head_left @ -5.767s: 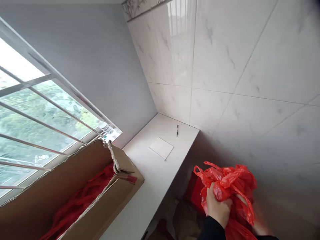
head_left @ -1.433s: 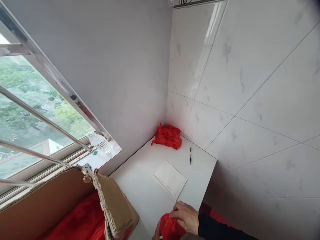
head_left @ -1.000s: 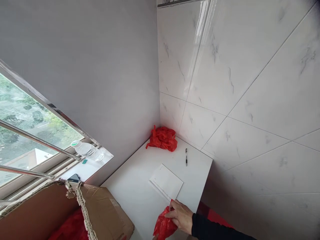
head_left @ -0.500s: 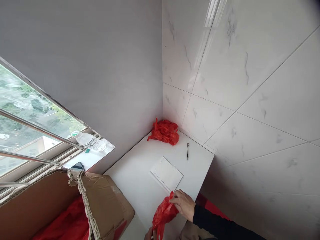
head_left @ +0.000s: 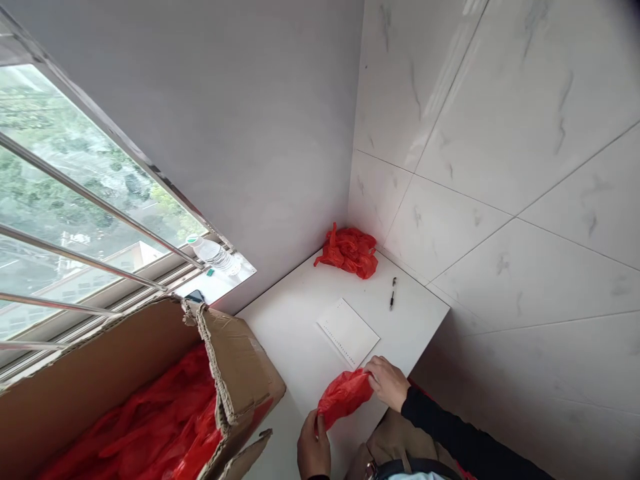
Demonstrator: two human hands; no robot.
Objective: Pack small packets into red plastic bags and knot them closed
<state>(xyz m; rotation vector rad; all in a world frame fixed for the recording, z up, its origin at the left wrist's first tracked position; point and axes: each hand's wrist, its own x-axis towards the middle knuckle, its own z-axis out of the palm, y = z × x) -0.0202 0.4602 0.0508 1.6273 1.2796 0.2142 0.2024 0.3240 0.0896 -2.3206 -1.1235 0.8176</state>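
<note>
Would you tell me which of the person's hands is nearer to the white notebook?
The right hand, just below the notebook, pinching the red plastic bag. The left hand grips the bag's lower end, farther away.

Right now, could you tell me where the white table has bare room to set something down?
The white table is bare between the cardboard box and notebook. It is crowded where both hands hold a red bag, and a red bag pile fills the corner.

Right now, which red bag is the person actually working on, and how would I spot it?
Start at the white table in the tiled corner. At its near edge, below the notepad, lies the red plastic bag, stretched between the left hand and right hand. Unlike the crumpled red bag in the far corner, it is the only one being held.
</note>
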